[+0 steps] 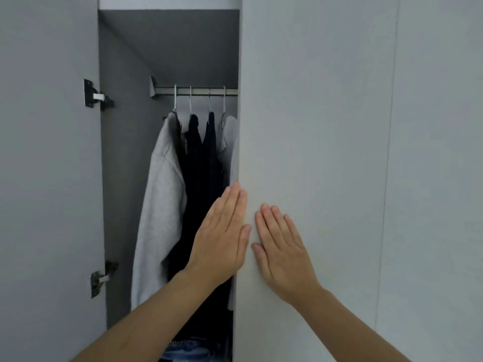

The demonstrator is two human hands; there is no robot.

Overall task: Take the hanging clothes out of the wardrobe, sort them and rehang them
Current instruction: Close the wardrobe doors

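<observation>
- The right hand [281, 250] lies flat on the front face of the right door [326, 152], fingers straight and together, holding nothing
- The left hand [222, 236] is also flat and empty, fingers straight, its edge at the free left edge of that door, thumb against the door's edge; I cannot tell whether any fingertip hooks behind the edge
- The step in hand looks like getting this second door open, since it covers the right part of the wardrobe opening
- To do it well, I would curl the left fingers round the door's free edge and pull toward the near side, letting the right hand steady the panel rather than push it, as pushing would shut it
- Keep the left fingers clear of the pale grey garment [230, 142] that hangs just behind the edge, so it is not snagged or dragged off its hanger
- The hanging clothes are on the rail [196, 90] at the far side of the wardrobe: a light grey sweatshirt [159, 205] at the left, two dark garments [201, 158] in the middle, the pale one at the right, partly hidden by the door
- The left door [47, 178] stands open, its hinges [96, 96] showing
- Blue denim [188, 348] lies low inside
</observation>
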